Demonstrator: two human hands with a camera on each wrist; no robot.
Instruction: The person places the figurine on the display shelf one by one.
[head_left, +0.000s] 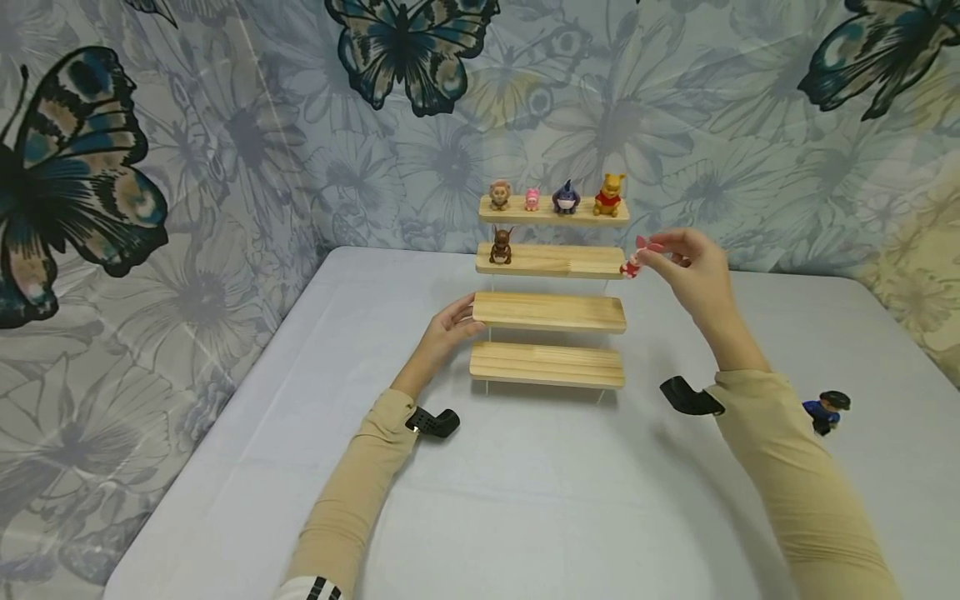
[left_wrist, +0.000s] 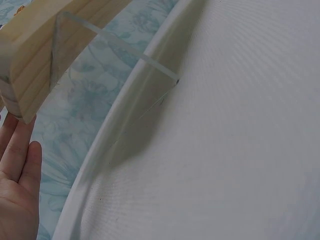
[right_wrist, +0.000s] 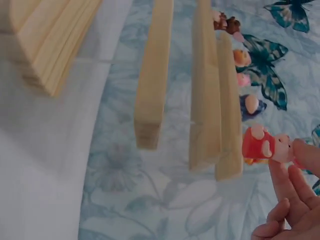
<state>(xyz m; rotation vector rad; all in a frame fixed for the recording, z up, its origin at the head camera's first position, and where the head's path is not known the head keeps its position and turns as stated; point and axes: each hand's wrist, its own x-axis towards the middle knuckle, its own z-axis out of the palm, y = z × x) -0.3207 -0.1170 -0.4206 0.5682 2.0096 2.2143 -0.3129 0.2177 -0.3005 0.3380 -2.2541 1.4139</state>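
A four-tier wooden display shelf [head_left: 555, 311] on clear supports stands on the white-covered table. My right hand [head_left: 693, 271] pinches a small red-and-pink figurine [right_wrist: 258, 144] by its head between thumb and fingers, at the right end of the second tier from the top. At the shelf's left side, my left hand [head_left: 444, 337] touches the end of the third tier; its fingers [left_wrist: 17, 150] lie straight against the wood in the left wrist view. A brown figurine [head_left: 501, 247] sits at the left of the second tier.
Along the top tier stand a tan figurine [head_left: 499, 194], a pink one [head_left: 532, 198], a blue donkey [head_left: 566, 197] and a yellow bear [head_left: 608, 196]. Beside the right forearm is a figurine in a dark cap [head_left: 825, 412]. Butterfly-patterned cloth [head_left: 450, 167] hangs behind the table.
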